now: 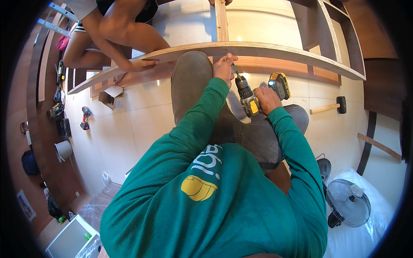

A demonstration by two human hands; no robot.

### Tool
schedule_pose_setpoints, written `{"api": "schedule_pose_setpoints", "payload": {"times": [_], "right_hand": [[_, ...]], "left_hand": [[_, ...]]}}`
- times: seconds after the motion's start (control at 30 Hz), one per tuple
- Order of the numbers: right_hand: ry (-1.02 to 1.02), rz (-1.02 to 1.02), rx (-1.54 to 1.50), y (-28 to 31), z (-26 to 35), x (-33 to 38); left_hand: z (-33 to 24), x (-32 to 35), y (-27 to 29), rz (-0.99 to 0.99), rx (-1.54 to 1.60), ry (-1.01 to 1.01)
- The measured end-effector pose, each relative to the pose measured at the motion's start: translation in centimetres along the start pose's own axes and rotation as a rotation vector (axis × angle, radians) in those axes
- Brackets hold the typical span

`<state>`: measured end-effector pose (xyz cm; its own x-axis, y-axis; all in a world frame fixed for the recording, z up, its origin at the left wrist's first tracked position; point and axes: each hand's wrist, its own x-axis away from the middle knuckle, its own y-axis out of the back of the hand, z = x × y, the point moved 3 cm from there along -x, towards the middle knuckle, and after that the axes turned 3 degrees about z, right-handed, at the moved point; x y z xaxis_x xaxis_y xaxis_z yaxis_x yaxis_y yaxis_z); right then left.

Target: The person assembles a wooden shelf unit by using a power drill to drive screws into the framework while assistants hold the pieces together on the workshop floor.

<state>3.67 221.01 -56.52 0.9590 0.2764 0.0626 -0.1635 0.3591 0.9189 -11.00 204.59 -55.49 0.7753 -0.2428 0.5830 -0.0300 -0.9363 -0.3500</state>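
My right hand (267,100) is wrapped round the handle of a yellow-and-black cordless drill (248,98), its battery (279,85) to the right. The drill points away from me, with a thin greenish bit (235,69) in its chuck. My left hand (223,69) is closed beside the bit's tip, close to the edge of a long plywood board (266,48). Whatever its fingers pinch is too small to make out. The board belongs to a wooden frame with crosspieces (221,21), and my bent left knee (192,64) is right by it.
At upper left a co-worker crouches, one hand (141,65) on the board. Another person's hand shows at the top edge. On the floor are a mallet (333,105), a red-and-black drill (85,118), an open cardboard box (111,97), a wood strip (379,147) and a fan (349,202).
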Motion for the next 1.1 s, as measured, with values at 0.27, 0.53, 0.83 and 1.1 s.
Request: {"api": "schedule_pose_setpoints", "payload": {"times": [0.27, 0.53, 0.83, 1.1], "right_hand": [[0.009, 0.007, -0.012, -0.4, -0.3, 0.0], [0.019, -0.008, -0.009, -1.0, -0.4, 0.0], [0.026, -0.017, -0.015, -0.6, 0.1, -0.1], [0.016, 0.002, 0.007, -0.8, 0.0, -0.2]], "left_hand": [[-0.1, 0.2, -0.1, -0.03, -0.031, 0.0], [-0.3, 0.3, -0.2, -0.073, -0.078, -0.014], [-0.3, 0.3, -0.1, -0.086, -0.106, -0.028], [-0.3, 0.3, 0.0, -0.092, -0.123, -0.032]]}}
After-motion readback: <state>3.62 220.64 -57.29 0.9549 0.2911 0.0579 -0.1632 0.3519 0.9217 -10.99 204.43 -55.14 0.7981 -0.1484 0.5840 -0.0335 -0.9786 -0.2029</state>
